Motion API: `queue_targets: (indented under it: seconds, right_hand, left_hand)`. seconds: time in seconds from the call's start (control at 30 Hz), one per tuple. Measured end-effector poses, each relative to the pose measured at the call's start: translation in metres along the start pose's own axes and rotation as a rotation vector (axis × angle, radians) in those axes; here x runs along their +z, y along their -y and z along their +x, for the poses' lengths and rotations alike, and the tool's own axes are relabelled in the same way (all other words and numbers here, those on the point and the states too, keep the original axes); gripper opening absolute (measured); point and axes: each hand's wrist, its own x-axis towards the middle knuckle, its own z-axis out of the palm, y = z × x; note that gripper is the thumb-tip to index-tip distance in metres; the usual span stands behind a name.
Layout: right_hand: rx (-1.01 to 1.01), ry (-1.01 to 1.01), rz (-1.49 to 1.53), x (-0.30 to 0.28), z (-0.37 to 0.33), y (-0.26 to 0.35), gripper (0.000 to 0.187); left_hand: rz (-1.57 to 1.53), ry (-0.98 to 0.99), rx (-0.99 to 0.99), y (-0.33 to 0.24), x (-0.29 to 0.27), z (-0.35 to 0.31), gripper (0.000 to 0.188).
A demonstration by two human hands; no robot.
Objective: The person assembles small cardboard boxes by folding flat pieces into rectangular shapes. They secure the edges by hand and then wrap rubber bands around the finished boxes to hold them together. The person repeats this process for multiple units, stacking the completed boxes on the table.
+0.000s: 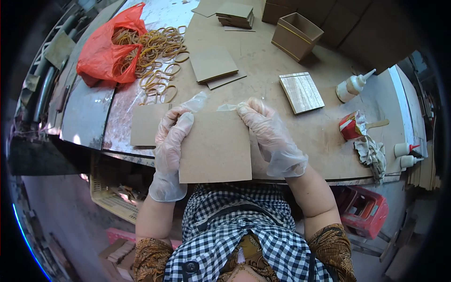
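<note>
A square brown fibreboard panel (216, 150) is held up in front of me at the table's near edge. My left hand (173, 131), in a loose clear plastic glove, grips its upper left side. My gloved right hand (263, 124) pinches its upper right corner. Partly behind my left hand lies another brown panel (146, 126). Farther off, a stack of panels (213, 65) rests on the table. To the right of it sits a flat block with a shiny wood-grain top (302, 90).
Rubber bands (157, 51) spill from a red plastic bag (105, 51) at the far left. An open-topped box (297, 35) stands at the back. A glue bottle (351, 88), a red tub (351, 126) with a stick, and a crumpled rag (372, 154) are at right.
</note>
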Motion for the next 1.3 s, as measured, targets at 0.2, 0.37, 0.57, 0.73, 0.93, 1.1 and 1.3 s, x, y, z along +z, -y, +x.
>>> queue_targets:
  seconds: [0.2, 0.37, 0.57, 0.73, 0.93, 1.1, 1.3]
  right_hand:
    - [0.041, 0.118, 0.603, -0.016, 0.004, -0.019, 0.037]
    - [0.068, 0.183, 0.698, -0.008, -0.017, -0.015, 0.050]
    - [-0.018, 0.134, 0.498, 0.004, -0.018, -0.019, 0.052]
    - [-0.032, 0.115, 0.603, 0.008, -0.016, -0.021, 0.042]
    - [-0.029, 0.080, 0.692, 0.005, -0.009, -0.043, 0.023]
    - [-0.014, 0.082, 0.678, 0.005, -0.008, -0.042, 0.030]
    - [-0.053, 0.044, 0.622, 0.008, -0.006, -0.041, 0.023]
  left_hand:
    - [0.087, 0.004, -0.049, -0.012, 0.009, -0.005, 0.018]
    - [0.128, 0.012, 0.015, -0.012, 0.013, -0.006, 0.017]
    - [0.166, 0.028, 0.018, -0.010, 0.010, -0.004, 0.019]
    - [0.230, 0.095, 0.054, -0.012, 0.015, -0.006, 0.025]
    - [0.302, 0.074, 0.058, -0.012, 0.022, -0.008, 0.033]
    - [0.271, 0.054, 0.022, -0.009, 0.014, -0.003, 0.036]
    - [0.306, 0.042, 0.042, -0.009, 0.017, -0.002, 0.037]
